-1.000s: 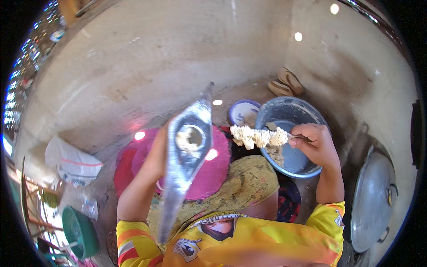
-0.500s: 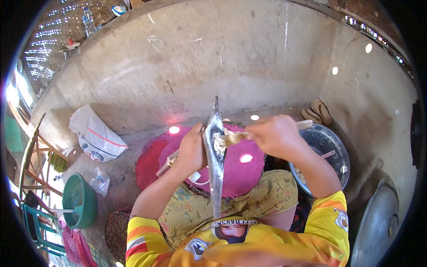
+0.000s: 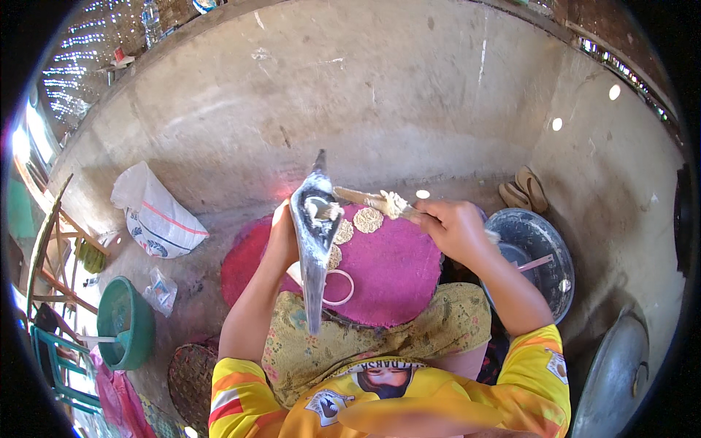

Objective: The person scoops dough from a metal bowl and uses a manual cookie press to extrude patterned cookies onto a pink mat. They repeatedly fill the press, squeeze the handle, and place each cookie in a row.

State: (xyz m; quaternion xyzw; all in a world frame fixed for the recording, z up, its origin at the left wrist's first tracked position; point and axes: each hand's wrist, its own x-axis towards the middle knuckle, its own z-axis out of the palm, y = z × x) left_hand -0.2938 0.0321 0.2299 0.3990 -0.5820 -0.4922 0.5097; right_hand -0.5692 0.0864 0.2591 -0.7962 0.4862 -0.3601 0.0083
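Observation:
My left hand [image 3: 283,232] is closed on a long metal tool [image 3: 315,263], its pointed end up; pale, doughy material [image 3: 323,210] sits in its round opening. My right hand [image 3: 456,232] grips a flat stick [image 3: 353,195] with a clump of pale dough [image 3: 392,204] on it, its tip close to the tool. Below lies a round magenta cloth mat [image 3: 391,288] bearing several pale coiled rounds [image 3: 368,220], some partly hidden by the tool, and a white ring [image 3: 351,285]. My patterned cloth-covered lap [image 3: 445,321] is beneath the mat's near edge.
A grey basin [image 3: 544,292] with dough residue sits right, slippers [image 3: 532,189] behind it, a large metal lid [image 3: 613,372] nearer. Left are a white sack [image 3: 161,212], green basin [image 3: 136,325], plastic bag [image 3: 162,292] and wooden rack [image 3: 62,255]. Concrete walls [image 3: 350,87] enclose the back and right.
My right hand went from over the grey basin onto the tool's opening, then drew back right with the stick. The tool shifted left from half a second ago, uncovering the rounds.

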